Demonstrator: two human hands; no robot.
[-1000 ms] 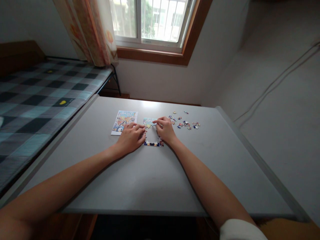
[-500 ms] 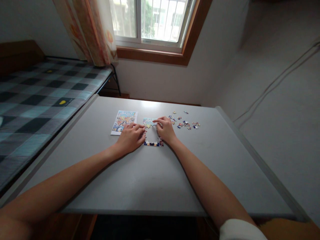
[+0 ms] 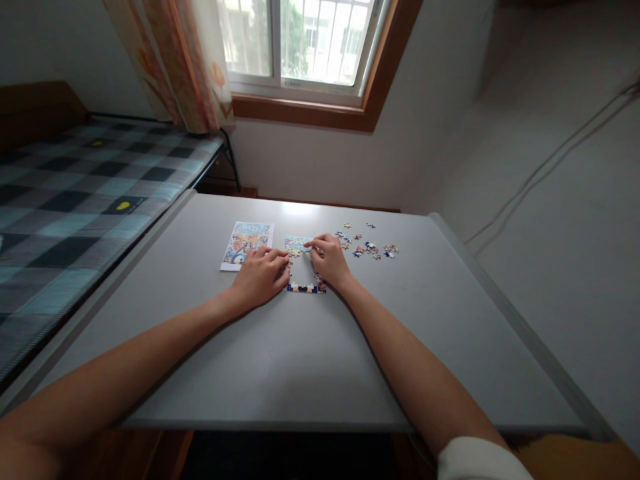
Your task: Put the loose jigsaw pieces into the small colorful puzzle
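In the head view, a jigsaw (image 3: 303, 289), assembled only in part, is seen near the middle of the tabletop (image 3: 300, 353), between the two hands. No box or tray is used for it; a bare part of the tabletop is enclosed by its joined pieces, like by a frame. Its left edge is touched by the fingers of the left hand (image 3: 261, 272), which is laid palm down, loosely spread and released. The right hand (image 3: 330, 261) is placed over the upper right part of the jigsaw, with the index finger stretched out and the other fingers curled; whether a small piece is pinched there cannot be told, because the fingertips are too small in the view. To the left, a printed picture sheet (image 3: 249, 240) is laid flat, and its lower corner is covered by the left hand. To the right, loose pieces (image 3: 370, 246) are scattered beyond the right hand. Compared with half a second ago, almost no difference is found: both hands are kept in the same pose, and the whole scene is shifted very slightly to the left.
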